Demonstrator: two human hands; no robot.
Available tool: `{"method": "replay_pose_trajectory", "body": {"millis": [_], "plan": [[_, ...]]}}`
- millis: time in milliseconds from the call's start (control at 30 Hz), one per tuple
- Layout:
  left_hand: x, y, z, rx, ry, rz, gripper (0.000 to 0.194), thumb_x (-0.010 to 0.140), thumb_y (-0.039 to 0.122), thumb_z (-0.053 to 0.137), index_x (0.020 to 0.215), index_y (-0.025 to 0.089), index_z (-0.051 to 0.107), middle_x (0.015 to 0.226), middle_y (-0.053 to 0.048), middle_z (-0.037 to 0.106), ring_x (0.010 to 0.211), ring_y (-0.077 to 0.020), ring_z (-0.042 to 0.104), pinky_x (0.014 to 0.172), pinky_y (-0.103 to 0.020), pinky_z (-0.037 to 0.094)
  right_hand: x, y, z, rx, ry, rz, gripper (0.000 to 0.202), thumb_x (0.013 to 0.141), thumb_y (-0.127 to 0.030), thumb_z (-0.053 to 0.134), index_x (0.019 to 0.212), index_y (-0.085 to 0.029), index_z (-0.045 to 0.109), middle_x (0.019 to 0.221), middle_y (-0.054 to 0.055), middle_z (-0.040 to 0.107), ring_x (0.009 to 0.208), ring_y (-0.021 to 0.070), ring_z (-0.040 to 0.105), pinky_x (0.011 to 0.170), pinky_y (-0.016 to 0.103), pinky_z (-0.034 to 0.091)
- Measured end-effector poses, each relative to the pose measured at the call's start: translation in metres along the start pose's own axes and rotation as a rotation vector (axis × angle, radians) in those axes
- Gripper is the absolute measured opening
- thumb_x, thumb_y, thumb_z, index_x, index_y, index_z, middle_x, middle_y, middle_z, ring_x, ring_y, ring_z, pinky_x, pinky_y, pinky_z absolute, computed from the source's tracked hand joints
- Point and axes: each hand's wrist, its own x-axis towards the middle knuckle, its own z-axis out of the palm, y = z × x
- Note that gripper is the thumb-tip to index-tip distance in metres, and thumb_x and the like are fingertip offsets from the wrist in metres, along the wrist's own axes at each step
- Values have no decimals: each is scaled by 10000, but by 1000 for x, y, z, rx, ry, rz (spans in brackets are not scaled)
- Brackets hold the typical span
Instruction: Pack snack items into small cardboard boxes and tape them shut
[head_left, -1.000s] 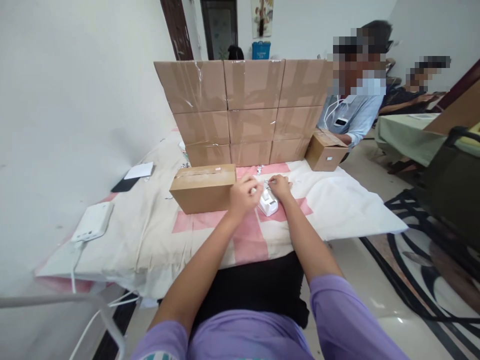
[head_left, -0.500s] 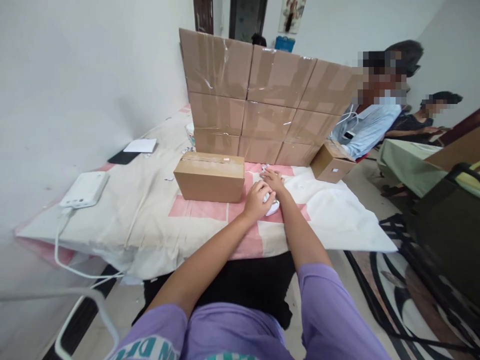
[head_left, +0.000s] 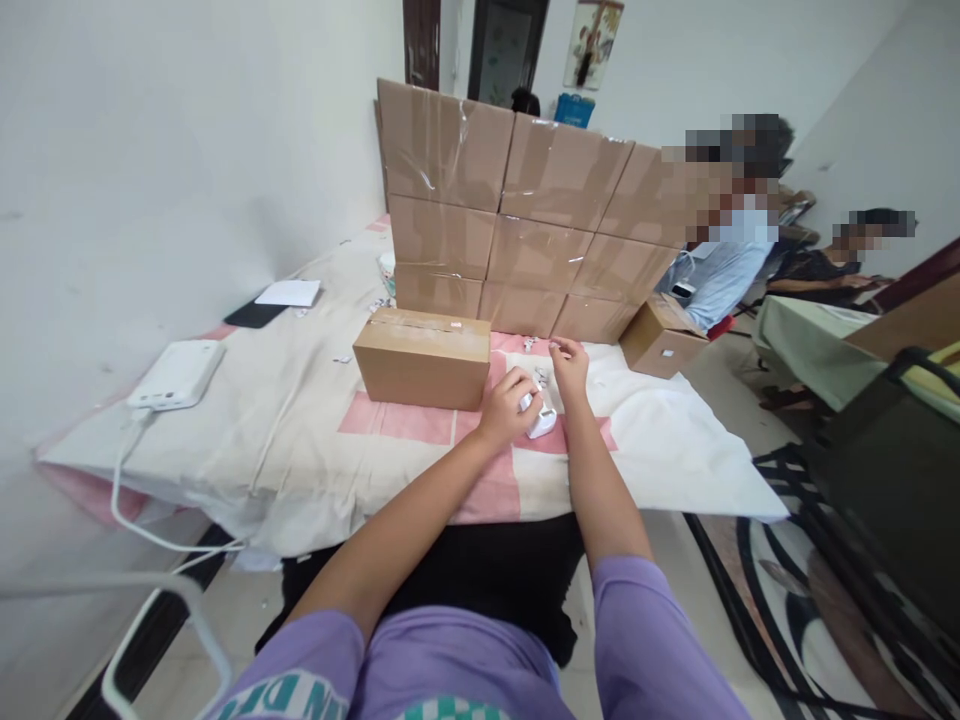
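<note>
A small white object (head_left: pixel 541 424) with a dark spot rests on the pink and white cloth (head_left: pixel 420 470). Curled around its left side is my left hand (head_left: pixel 508 408), with the fingers on it. My right hand (head_left: pixel 570 366) is raised a little beyond and to the right, thumb and fingertips pinched together; what they hold, if anything, is too small to name. Small pale bits (head_left: pixel 529 345) lie on the cloth by my right fingertips. To the left of my left hand stands a closed cardboard box (head_left: pixel 421 370).
Taped cardboard boxes (head_left: pixel 532 250) form a wall behind my hands. Another box (head_left: pixel 660 338) sits at the right, near a person in a light blue shirt (head_left: pixel 739 260). A white power bank (head_left: pixel 177 374) with a cable and papers (head_left: pixel 289 292) lie left.
My right hand has moved away from my left hand and lifted, its fingers now pinched. My left hand stays at the white object. The view has shifted slightly.
</note>
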Motion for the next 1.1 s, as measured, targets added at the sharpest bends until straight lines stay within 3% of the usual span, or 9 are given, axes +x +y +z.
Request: {"method": "replay_pose_trajectory", "body": {"millis": [133,300,433,500,600,667,733,900,1100], "plan": [[-2,6,-8,54,38,126,227,970,288,518,764,214,576,849,-55,606,799,-162,607,754,-301,515,-5,-12,6,132,22,-63,286,820,-422,626,882,-165,736,941,118,759,893,228,678,804,362,551],[7,11,-22,138,141,259,221,946,264,549,733,213,582,820,-40,627,758,-151,598,720,-291,490,-12,-36,1,272,146,-147,313,789,-493,693,780,-180,697,1211,147,658,1109,249,621,775,332,525],[32,0,-64,246,324,268,193,917,257,576,729,212,577,834,-50,630,815,-192,585,814,-357,449,-15,-67,0,398,236,-172,312,879,-505,617,883,-194,636,883,42,653,841,166,629,780,314,514],[42,-15,-97,326,458,193,172,924,245,565,759,202,585,900,-80,632,906,-231,582,895,-406,416,-22,-83,8,517,314,-142,293,923,-504,563,949,-212,575,768,-14,603,720,134,604,728,282,502],[44,-43,-147,568,633,-173,123,924,282,568,841,201,609,1035,-105,640,1058,-282,569,991,-445,386,-43,-102,33,731,406,-25,266,944,-498,542,961,-236,496,666,-63,540,612,110,547,647,238,459],[35,-62,-173,574,762,-381,101,889,288,589,836,202,587,1064,-112,628,1120,-308,541,1049,-473,352,-60,-108,52,775,339,60,287,951,-520,531,911,-244,463,597,-84,501,555,103,497,603,224,427],[23,-79,-189,501,824,-461,108,886,296,570,830,205,551,1039,-98,613,1108,-292,535,1064,-461,350,-75,-109,68,764,230,109,332,940,-551,552,855,-245,457,539,-94,470,508,102,455,553,219,390],[8,-104,-194,313,793,-528,292,1003,405,350,805,219,459,819,-11,535,821,-192,523,869,-353,451,-93,-99,81,707,77,132,389,884,-544,671,723,-232,502,486,-97,421,467,87,394,484,207,306],[12,-106,-191,163,798,-580,403,1004,523,333,779,214,461,761,7,517,746,-168,497,807,-331,462,-98,-97,76,736,-37,179,355,865,-571,671,825,-226,597,509,-82,532,379,78,413,390,205,281]]}}
